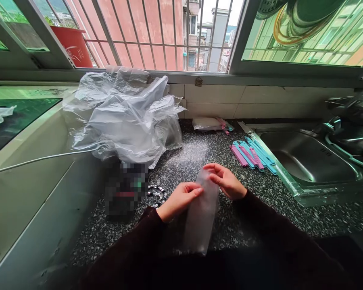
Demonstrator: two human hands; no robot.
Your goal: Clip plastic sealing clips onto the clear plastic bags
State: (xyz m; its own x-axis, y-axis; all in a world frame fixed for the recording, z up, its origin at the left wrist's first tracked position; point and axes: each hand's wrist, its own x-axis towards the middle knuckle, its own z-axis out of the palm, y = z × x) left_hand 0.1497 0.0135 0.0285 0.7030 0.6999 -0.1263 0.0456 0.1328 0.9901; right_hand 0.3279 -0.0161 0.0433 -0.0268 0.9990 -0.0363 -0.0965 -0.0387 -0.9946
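Note:
Both hands hold a narrow, translucent plastic bag (202, 219) that hangs down over the front of the speckled countertop (272, 209). My left hand (181, 198) pinches its left side near the top, thumb over the plastic. On the other side, my right hand (226, 182) grips the upper right edge between thumb and fingers. To the right of my hands lies a loose pile of pink and blue plastic bag-sealing clips (254, 154). Farther back, a clear packet (207, 123) rests by the wall, with several pink and blue strips at its right end.
A large heap of clear plastic bags (121, 117) fills the back left. In front of it are a blurred-out object (125, 193) and a beaded string (157, 194). A white cable (45, 161) runs in from the left. The steel sink (308, 157) is at right.

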